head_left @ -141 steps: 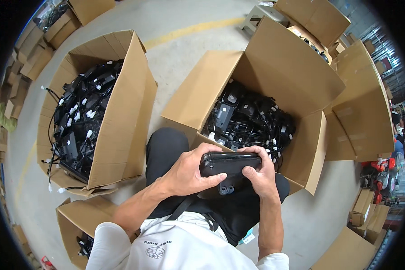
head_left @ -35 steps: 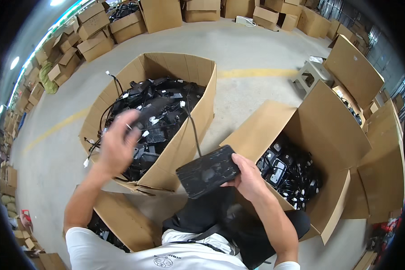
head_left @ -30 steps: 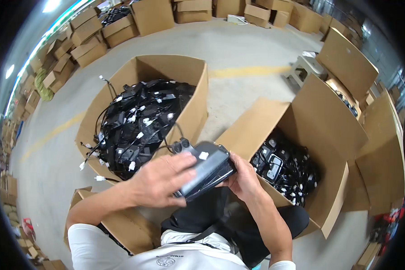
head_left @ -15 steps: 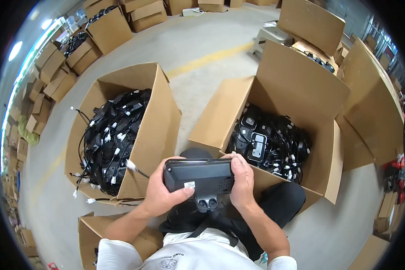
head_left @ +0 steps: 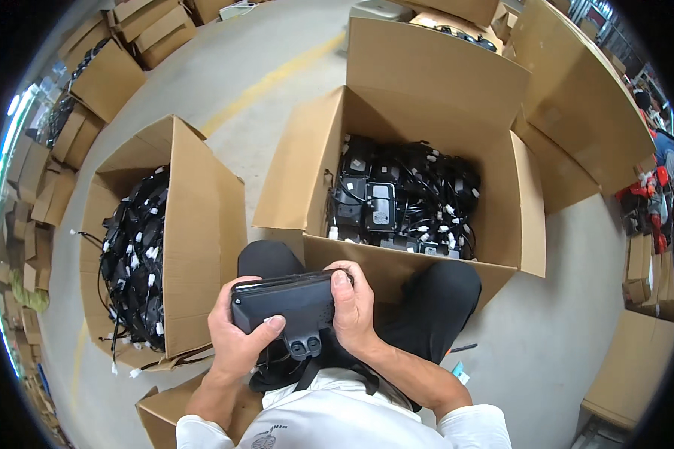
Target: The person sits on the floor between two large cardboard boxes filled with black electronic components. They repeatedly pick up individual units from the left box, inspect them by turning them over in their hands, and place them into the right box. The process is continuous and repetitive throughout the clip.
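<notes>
Between both hands I hold a black rectangular device (head_left: 296,303) with a flat housing and a short mount bearing two round holes on its near edge. My left hand (head_left: 236,337) is closed around its left end, the thumb lying across the back. My right hand (head_left: 353,310) grips the right end, thumb on top. The device is just above my lap, in front of my knees. The face turned away from me is hidden. Beyond it, an open cardboard box (head_left: 296,176) contains similar black units (head_left: 380,207) and cables with white connectors.
To the left, another cardboard box (head_left: 202,247) is full of black cabled parts (head_left: 138,251). Part of a lower box (head_left: 176,408) shows by my left arm. A tall cardboard panel (head_left: 577,97) rises at the right. Cartons (head_left: 101,78) line the far left. A grey stool (head_left: 378,10) stands behind.
The view has turned right, so the boxes sit further left in it. The device stays in both hands and has tilted slightly; my left thumb now covers the spot where a white label showed.
</notes>
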`<action>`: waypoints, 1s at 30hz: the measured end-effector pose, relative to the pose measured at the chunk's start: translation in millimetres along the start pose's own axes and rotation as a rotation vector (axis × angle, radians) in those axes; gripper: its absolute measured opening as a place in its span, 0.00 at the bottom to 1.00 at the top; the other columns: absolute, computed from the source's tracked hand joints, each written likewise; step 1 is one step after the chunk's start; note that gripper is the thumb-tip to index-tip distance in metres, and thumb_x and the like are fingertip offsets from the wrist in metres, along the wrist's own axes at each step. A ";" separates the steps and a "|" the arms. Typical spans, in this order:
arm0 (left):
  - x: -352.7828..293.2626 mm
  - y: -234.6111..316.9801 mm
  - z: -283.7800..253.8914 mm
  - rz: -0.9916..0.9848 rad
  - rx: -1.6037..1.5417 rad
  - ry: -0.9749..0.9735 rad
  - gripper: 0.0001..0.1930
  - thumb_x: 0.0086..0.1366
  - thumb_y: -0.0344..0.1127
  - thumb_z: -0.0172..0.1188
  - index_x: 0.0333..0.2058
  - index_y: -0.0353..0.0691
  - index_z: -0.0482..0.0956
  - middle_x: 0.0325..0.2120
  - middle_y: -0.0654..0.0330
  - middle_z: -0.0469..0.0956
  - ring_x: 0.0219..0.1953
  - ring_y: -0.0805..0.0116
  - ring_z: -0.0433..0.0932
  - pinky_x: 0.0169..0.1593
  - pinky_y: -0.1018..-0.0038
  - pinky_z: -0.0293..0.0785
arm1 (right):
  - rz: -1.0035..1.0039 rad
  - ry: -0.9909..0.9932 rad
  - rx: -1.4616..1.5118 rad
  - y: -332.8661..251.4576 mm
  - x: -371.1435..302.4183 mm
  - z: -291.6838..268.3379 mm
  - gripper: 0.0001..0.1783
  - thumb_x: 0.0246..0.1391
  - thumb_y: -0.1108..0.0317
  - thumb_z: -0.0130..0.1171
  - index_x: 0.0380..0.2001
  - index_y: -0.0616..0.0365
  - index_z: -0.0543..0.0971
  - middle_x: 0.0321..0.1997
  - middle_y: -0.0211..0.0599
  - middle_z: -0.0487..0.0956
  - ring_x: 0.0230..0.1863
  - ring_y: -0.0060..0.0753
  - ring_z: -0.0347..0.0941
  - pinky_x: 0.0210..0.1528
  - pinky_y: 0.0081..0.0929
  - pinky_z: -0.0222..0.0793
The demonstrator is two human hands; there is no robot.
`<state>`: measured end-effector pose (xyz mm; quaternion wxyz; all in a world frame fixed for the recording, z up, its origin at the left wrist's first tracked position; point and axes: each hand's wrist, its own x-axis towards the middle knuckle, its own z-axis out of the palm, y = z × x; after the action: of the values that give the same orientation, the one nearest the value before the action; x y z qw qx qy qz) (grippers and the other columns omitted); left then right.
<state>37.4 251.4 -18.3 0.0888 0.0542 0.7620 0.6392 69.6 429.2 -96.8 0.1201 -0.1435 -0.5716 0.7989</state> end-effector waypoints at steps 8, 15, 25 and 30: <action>59.1 58.4 5.6 0.012 0.075 -0.226 0.37 0.48 0.42 0.81 0.55 0.31 0.75 0.44 0.55 0.82 0.46 0.68 0.80 0.54 0.71 0.77 | -0.193 -0.618 -0.508 -99.9 65.2 -55.6 0.37 0.53 0.47 0.74 0.52 0.68 0.75 0.40 0.48 0.81 0.42 0.39 0.80 0.46 0.34 0.75; 150.8 51.8 77.3 0.185 0.041 -0.469 0.44 0.53 0.44 0.77 0.64 0.31 0.67 0.43 0.54 0.81 0.47 0.62 0.79 0.59 0.68 0.72 | -0.187 -0.327 -0.366 -164.2 130.6 -88.2 0.28 0.53 0.61 0.76 0.50 0.66 0.77 0.42 0.34 0.83 0.41 0.21 0.79 0.45 0.25 0.77; 233.8 -9.3 131.2 0.086 -0.030 -0.290 0.28 0.65 0.33 0.67 0.62 0.28 0.73 0.56 0.42 0.79 0.59 0.58 0.79 0.62 0.66 0.75 | 0.818 0.094 -0.210 36.9 228.5 -300.2 0.25 0.65 0.54 0.65 0.52 0.65 0.78 0.51 0.42 0.83 0.51 0.38 0.81 0.57 0.52 0.79; 214.8 -17.5 134.7 0.269 0.348 -0.362 0.25 0.64 0.30 0.67 0.58 0.28 0.75 0.50 0.46 0.82 0.52 0.56 0.82 0.60 0.66 0.75 | 0.886 0.031 -0.250 116.1 248.1 -298.9 0.34 0.63 0.53 0.68 0.60 0.68 0.70 0.55 0.46 0.80 0.53 0.43 0.80 0.58 0.53 0.78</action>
<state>-144.7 420.4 -72.2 0.1273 0.2826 0.8179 0.4847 -54.8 743.3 -320.9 -0.2429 -0.3995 -0.5452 0.6958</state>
